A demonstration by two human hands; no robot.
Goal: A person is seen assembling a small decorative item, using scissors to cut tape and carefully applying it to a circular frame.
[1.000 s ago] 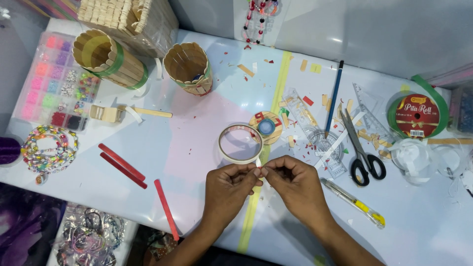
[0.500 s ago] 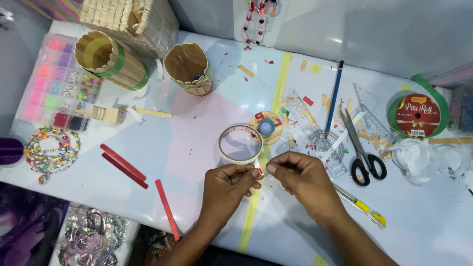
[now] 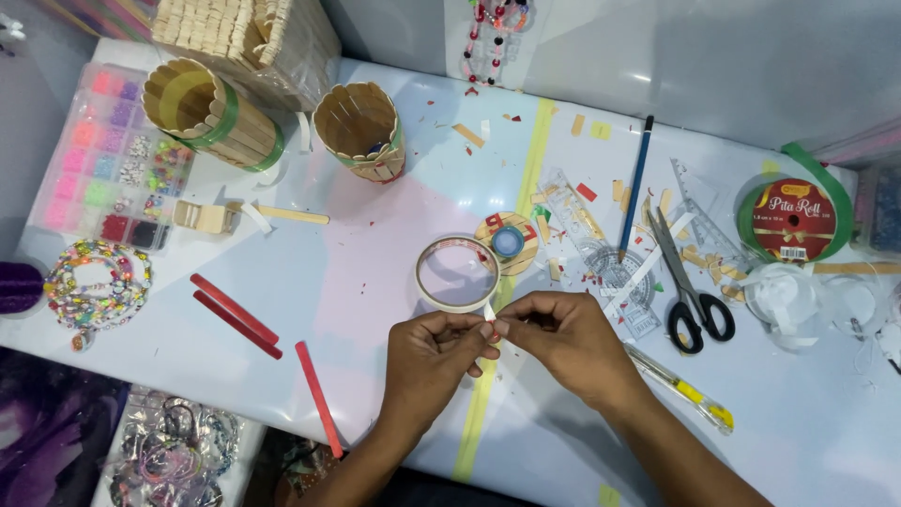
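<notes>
My left hand and my right hand meet fingertip to fingertip over the white table, just in front of a roll of white tape. Both pinch a small pale piece, a strip of tape that runs up toward the roll. What exactly sits between the fingertips is too small to tell. A small wooden disc with a blue cap lies just behind the roll.
Three red craft sticks lie left of my hands. Black scissors, a blue pencil, a yellow cutter and a green ribbon roll are on the right. Two stick-built cups, a bead box and bracelets stand left.
My hands parted slightly half a second ago and have come back together, shifted a little right; the tape roll and the rest stay put.
</notes>
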